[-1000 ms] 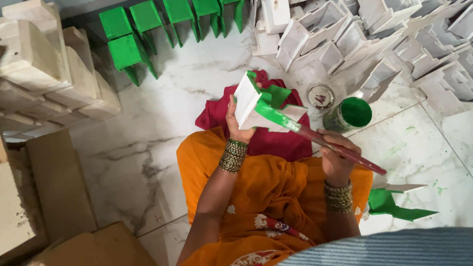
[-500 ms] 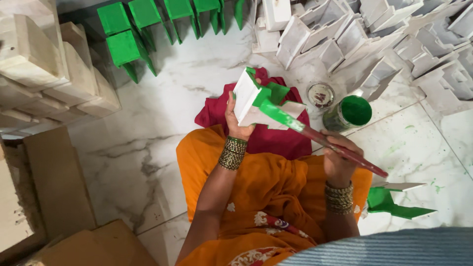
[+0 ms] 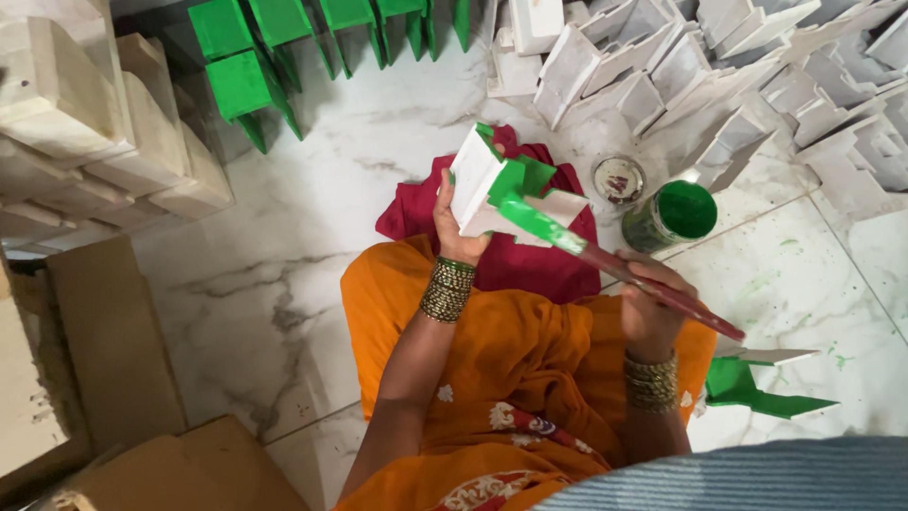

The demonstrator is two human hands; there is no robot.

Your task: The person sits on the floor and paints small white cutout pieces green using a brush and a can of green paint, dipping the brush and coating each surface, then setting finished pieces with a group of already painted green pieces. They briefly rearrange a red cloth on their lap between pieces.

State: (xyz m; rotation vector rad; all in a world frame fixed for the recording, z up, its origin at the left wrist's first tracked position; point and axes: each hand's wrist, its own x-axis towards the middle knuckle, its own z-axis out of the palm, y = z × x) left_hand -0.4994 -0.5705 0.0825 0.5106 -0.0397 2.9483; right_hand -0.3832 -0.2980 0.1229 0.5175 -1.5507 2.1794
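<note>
**Green paint going onto a white stand**

Over the marble floor (image 3: 284,246), the left hand (image 3: 459,232) grips the half-painted stand (image 3: 501,189) above the red cloth (image 3: 530,265). The right hand (image 3: 653,303) is closed around the brush (image 3: 605,260). Drips could stain the cloth; the open paint tin (image 3: 673,216) nearby could be knocked over.

White wooden piece (image 3: 482,185), partly painted green, held tilted, green-tipped paintbrush (image 3: 605,257) touching it

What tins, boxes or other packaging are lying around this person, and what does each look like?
Paint can: on the floor near the right hand, round, open, green inside.
Can lid: flat on the floor beside the can, round, silvery, paint-smeared.
Cardboard boxes: lower left, plain brown, no label showing.
No signs or screens.
</note>
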